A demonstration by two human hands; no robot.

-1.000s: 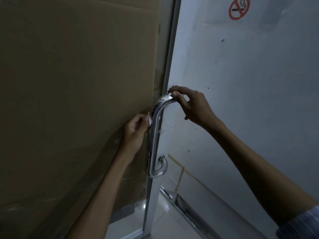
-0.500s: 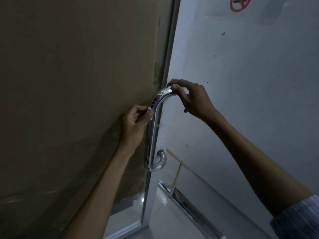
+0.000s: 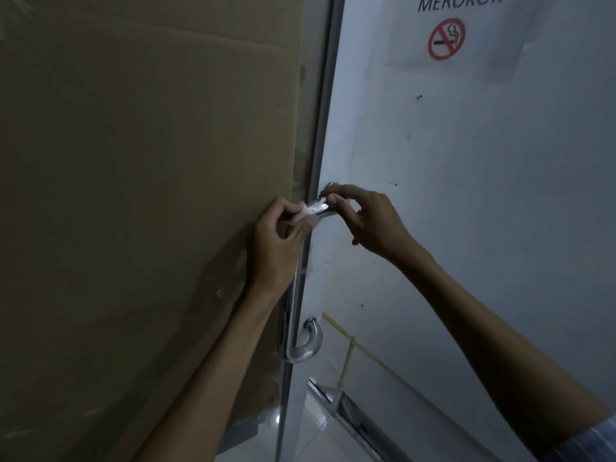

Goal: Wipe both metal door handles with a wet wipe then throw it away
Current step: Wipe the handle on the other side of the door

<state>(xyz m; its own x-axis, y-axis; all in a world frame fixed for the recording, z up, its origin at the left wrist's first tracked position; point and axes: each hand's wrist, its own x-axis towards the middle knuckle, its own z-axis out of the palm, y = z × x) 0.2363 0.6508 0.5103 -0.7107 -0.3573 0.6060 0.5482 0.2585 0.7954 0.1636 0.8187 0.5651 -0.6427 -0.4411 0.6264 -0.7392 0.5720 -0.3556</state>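
Observation:
A polished metal door handle [image 3: 301,348] runs down the edge of a glass door, curving back to the door at top and bottom. My left hand [image 3: 278,241] pinches a small white wet wipe [image 3: 304,215] against the handle's upper bend. My right hand [image 3: 370,218] pinches the top end of the handle between thumb and forefinger, right beside the wipe. Only this one handle shows; the middle of its bar is hidden behind my left wrist.
Brown cardboard [image 3: 143,195] covers the door on the left. A white wall [image 3: 483,195] with a no-smoking sign [image 3: 446,38] is close on the right. Pale floor tiles [image 3: 313,438] and a metal floor track [image 3: 360,425] lie below.
My left hand has slid the wipe up the handle from the upper bar onto the top bend, close to my right hand. The view has tilted upward, so more of the sign shows.

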